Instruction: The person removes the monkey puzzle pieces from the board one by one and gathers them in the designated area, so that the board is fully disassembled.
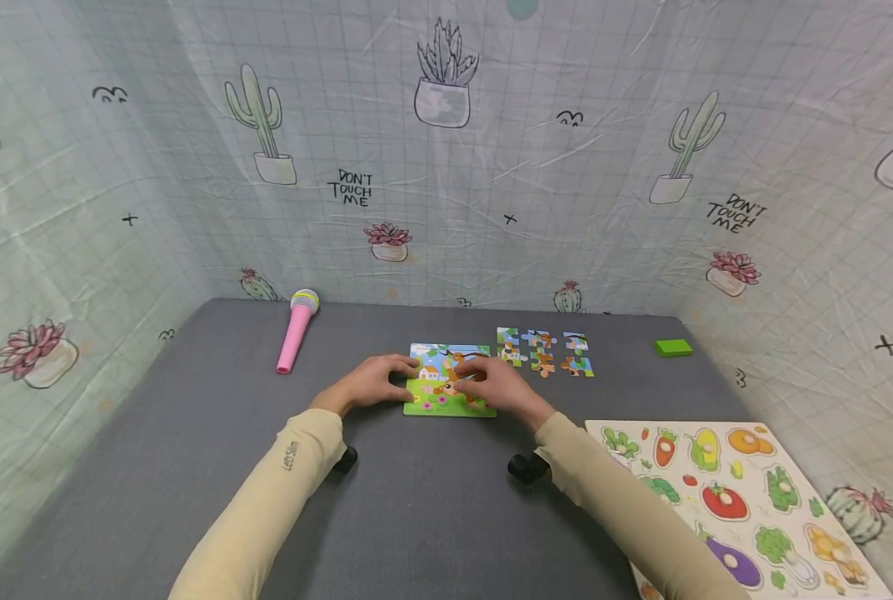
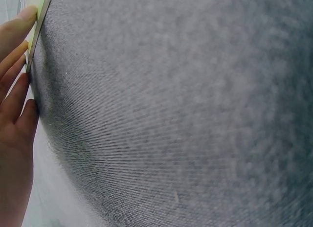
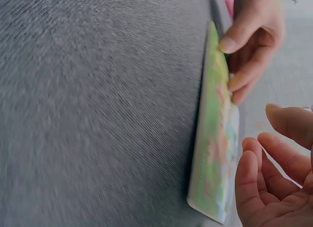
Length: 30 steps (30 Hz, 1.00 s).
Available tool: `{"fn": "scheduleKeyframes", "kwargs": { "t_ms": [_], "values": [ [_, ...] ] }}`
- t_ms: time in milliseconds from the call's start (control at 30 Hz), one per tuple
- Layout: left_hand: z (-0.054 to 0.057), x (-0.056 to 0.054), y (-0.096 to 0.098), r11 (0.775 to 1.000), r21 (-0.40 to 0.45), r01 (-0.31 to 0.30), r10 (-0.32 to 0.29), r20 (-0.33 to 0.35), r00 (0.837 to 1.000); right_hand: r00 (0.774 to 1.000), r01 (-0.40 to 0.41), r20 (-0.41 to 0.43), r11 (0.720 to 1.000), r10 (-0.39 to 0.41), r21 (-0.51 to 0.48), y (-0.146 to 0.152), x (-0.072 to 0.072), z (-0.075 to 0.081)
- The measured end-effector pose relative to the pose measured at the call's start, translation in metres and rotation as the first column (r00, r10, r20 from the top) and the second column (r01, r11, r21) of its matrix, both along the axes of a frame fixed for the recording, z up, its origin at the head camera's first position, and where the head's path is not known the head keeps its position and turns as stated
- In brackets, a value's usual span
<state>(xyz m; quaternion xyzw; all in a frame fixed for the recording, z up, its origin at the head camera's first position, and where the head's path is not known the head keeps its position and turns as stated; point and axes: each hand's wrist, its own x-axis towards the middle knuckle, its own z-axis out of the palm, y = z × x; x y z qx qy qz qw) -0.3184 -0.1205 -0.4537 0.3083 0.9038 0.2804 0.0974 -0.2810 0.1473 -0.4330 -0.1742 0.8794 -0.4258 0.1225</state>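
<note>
A small picture jigsaw puzzle (image 1: 435, 398), showing a house, grass and a brown animal, lies flat on the dark table. My left hand (image 1: 371, 381) rests its thumb and fingertips along the puzzle's left edge; the left wrist view catches those fingers (image 2: 17, 97) beside the board's rim. Over the puzzle's right part hovers my right hand (image 1: 502, 387), its fingers loosely bent. In the right wrist view, a gap separates its thumb and fingers, with nothing between them. This hand hides part of the animal picture in the head view.
Several loose jigsaw pieces (image 1: 542, 360) lie in two rows behind the right hand. A pink toy microphone (image 1: 294, 333) is at the back left, a green block (image 1: 673, 348) at the back right. A vegetable puzzle board (image 1: 690, 458) extends beneath the right forearm. Patterned cloth (image 1: 446, 208) encloses the table.
</note>
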Motion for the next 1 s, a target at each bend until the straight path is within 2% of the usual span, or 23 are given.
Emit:
{"fn": "scheduleKeyframes", "kwargs": {
  "t_ms": [233, 467, 700, 1000],
  "values": [
    [-0.003, 0.0, -0.001, 1.0, 0.012, 0.002, -0.002, -0.007, 1.0, 1.0, -0.008, -0.003, 1.0, 0.008, 0.016, -0.008, -0.002, -0.013],
    [-0.006, -0.003, -0.001, 1.0, 0.01, -0.001, 0.002, -0.016, 1.0, 1.0, -0.004, -0.02, 0.999, 0.005, 0.034, -0.008, -0.001, -0.015],
    [-0.006, -0.003, -0.001, 1.0, 0.013, -0.001, 0.001, -0.005, 1.0, 0.993, -0.069, -0.093, 0.992, 0.079, 0.102, -0.01, -0.001, -0.015],
    [-0.004, -0.002, -0.002, 1.0, 0.011, -0.001, 0.001, -0.008, 1.0, 0.982, -0.122, -0.129, 0.982, 0.141, 0.147, -0.015, -0.001, -0.013]
  ]
}}
